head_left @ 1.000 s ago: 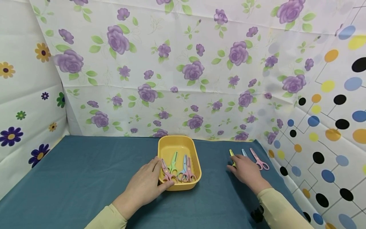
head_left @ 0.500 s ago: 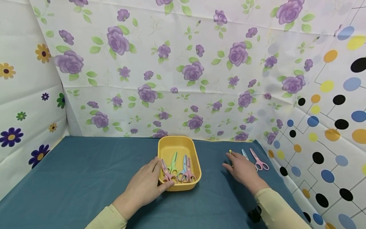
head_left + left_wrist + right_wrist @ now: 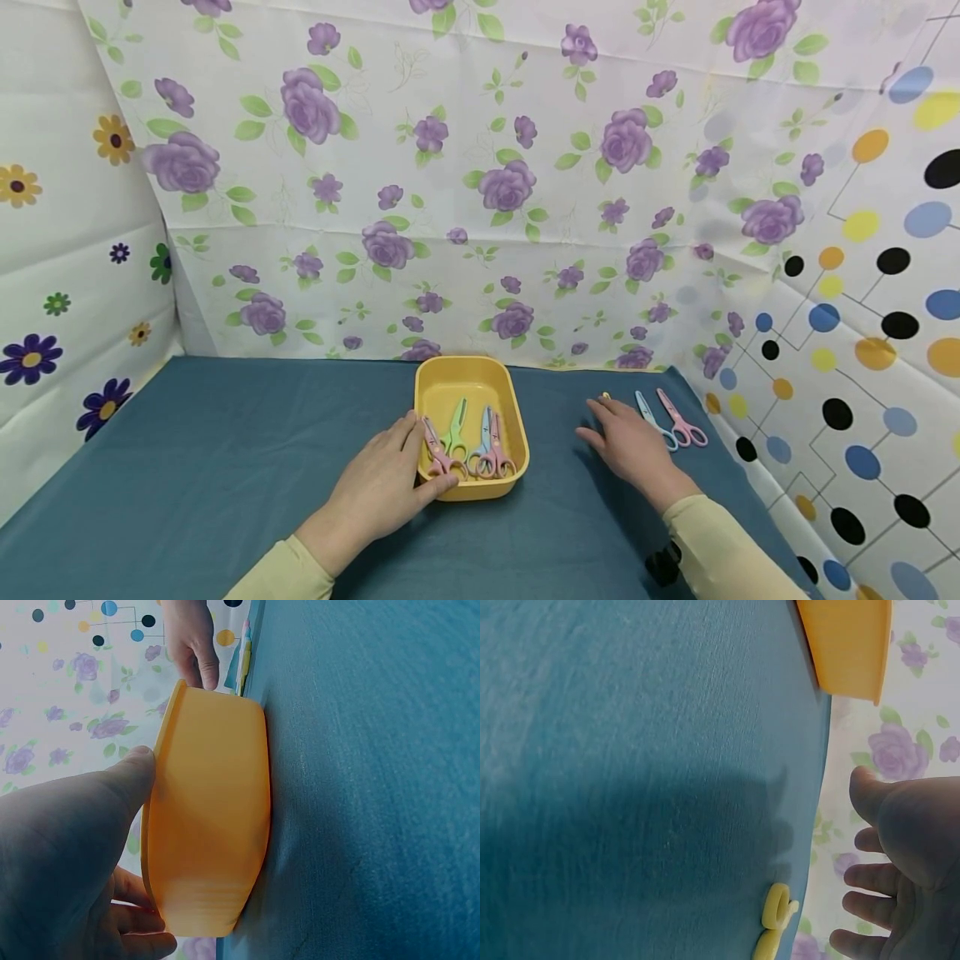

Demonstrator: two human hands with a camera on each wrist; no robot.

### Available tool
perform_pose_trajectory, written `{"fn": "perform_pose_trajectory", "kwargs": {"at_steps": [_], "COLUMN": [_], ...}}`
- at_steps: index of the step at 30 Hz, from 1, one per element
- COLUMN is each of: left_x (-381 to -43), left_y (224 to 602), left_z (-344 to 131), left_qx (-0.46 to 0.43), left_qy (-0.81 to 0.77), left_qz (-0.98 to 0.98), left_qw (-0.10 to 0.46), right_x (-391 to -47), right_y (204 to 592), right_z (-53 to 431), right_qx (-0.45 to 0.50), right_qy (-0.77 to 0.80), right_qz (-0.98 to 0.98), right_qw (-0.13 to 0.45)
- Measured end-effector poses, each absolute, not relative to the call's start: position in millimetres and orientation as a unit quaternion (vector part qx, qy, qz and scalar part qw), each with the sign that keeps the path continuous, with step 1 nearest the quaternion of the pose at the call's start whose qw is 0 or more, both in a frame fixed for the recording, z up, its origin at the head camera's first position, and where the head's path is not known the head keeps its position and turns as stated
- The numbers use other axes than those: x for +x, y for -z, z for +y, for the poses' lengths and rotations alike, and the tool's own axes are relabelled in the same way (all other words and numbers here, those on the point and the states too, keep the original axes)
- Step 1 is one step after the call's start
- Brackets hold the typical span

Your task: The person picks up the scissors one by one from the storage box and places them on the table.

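My left hand (image 3: pixel 375 479) holds the near left corner of a yellow plastic bin (image 3: pixel 520 467), thumb at the front rim and fingers along the left side. Inside the bin lie several small scissors: green (image 3: pixel 455 433), blue (image 3: pixel 480 446), and pink ones (image 3: pixel 498 458). My right hand (image 3: pixel 633 450) hovers over the cloth to the right, fingers spread and holding nothing. Beneath it is a pair of yellow scissors, mostly hidden in the head view; its handle loops (image 3: pixel 776 919) show in the right wrist view. Blue scissors (image 3: pixel 655 421) and pink scissors (image 3: pixel 681 419) lie just beyond that hand.
A dark blue cloth (image 3: pixel 247 467) covers the table. Floral sheeting (image 3: pixel 450 183) hangs behind it, and dotted sheeting (image 3: pixel 862 350) borders the right side. A small black object (image 3: pixel 663 565) is at the right forearm.
My right hand has shifted left and slightly toward me, uncovering more of the blue scissors and covering more of the yellow pair. My left hand and the bin have stayed put.
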State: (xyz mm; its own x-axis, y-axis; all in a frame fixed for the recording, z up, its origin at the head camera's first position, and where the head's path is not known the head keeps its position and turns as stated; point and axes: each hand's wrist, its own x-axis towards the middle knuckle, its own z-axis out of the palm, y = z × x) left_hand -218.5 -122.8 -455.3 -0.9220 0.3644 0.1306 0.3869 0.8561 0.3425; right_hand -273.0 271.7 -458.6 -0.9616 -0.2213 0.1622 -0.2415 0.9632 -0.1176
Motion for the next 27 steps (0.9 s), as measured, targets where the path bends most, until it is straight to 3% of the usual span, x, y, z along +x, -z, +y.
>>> {"fn": "perform_pose_trajectory", "kwargs": {"at_steps": [27], "left_x": [-220.3], "left_y": [455.6], "left_z": [-122.3], "left_qx": [-0.192], "left_qy": [0.180], "left_qz": [-0.964], "left_qw": [0.026], "right_x": [-264.9], "right_y": [444.8], "right_z": [222.8], "right_qx": [0.131], "right_qy": [-0.108], "right_qz": [-0.982], "right_qw": [0.085]}}
